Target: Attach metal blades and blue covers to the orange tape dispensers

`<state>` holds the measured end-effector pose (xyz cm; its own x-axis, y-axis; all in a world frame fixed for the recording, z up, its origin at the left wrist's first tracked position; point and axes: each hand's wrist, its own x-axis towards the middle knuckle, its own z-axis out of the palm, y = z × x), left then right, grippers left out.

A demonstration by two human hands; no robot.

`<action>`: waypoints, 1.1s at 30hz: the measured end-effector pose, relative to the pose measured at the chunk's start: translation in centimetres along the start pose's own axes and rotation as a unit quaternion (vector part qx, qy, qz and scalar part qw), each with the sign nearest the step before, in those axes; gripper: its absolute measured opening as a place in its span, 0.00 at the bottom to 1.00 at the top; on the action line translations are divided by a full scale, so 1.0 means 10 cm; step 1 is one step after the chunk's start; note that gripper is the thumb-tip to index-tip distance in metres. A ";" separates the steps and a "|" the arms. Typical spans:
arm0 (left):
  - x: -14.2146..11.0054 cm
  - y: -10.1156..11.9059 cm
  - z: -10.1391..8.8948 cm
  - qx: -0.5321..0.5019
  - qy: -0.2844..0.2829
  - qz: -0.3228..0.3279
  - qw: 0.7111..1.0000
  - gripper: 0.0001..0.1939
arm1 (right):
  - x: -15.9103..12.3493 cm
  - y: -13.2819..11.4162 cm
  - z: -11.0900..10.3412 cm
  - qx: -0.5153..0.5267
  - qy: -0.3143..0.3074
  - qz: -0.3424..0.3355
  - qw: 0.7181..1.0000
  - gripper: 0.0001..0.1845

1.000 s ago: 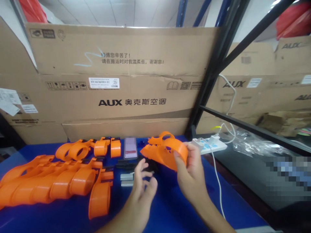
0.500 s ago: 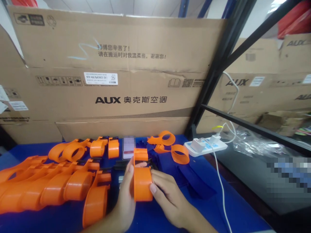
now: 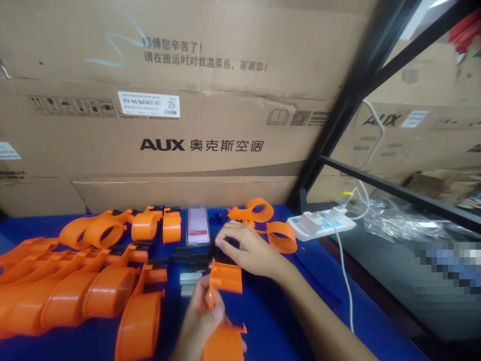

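Head view: left hand alone grips orange holder low over blue table, ring at bottom edge of frame. Half second ago both hands were on it; right hand has since let go and reached forward, fingers curled near black pieces. Whether it pinches one, cannot tell. Shift leaves holder's support to left, right free for parts. Grey pieces beside left fingers; finished-looking row at left.

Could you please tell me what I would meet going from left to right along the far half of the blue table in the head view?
Back group of orange ring-shaped parts → smartphone → right hand → orange ring nearest the power strip → white power strip.
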<state>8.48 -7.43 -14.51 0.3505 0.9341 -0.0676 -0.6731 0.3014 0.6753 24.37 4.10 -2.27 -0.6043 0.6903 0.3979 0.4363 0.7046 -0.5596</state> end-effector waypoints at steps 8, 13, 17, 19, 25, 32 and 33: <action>0.07 -0.02 -0.09 0.036 -0.018 0.040 0.998 0.27 | -0.18 0.05 0.05 -0.124 -0.124 -0.035 0.984 0.04; 0.12 -0.01 -0.06 -0.018 -0.001 0.022 1.000 0.27 | -0.21 0.00 0.17 -0.177 -0.144 -0.052 0.972 0.08; 0.13 0.06 -0.15 -0.047 -0.077 -0.057 0.994 0.26 | -0.22 0.01 0.26 -0.172 -0.137 -0.053 0.974 0.06; 0.14 0.09 -0.23 -0.044 -0.089 -0.061 0.993 0.24 | -0.24 0.01 0.29 -0.165 -0.133 -0.048 0.976 0.04; 0.19 0.19 -0.31 -0.027 -0.052 0.003 0.998 0.22 | -0.25 -0.02 0.29 -0.164 -0.141 -0.037 0.976 0.03; 0.17 0.32 -0.12 -0.046 0.066 0.039 0.996 0.21 | -0.21 -0.04 0.27 -0.080 -0.065 -0.025 0.994 0.04; 0.15 0.35 -0.08 -0.055 0.092 0.040 0.993 0.21 | -0.21 -0.04 0.27 -0.056 -0.043 -0.010 0.997 0.04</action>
<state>6.11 -4.83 -12.81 0.1743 0.9721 -0.1569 -0.7648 0.2340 0.6002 23.68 1.88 -4.87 -0.6663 0.6632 0.3408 0.4929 0.7347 -0.4661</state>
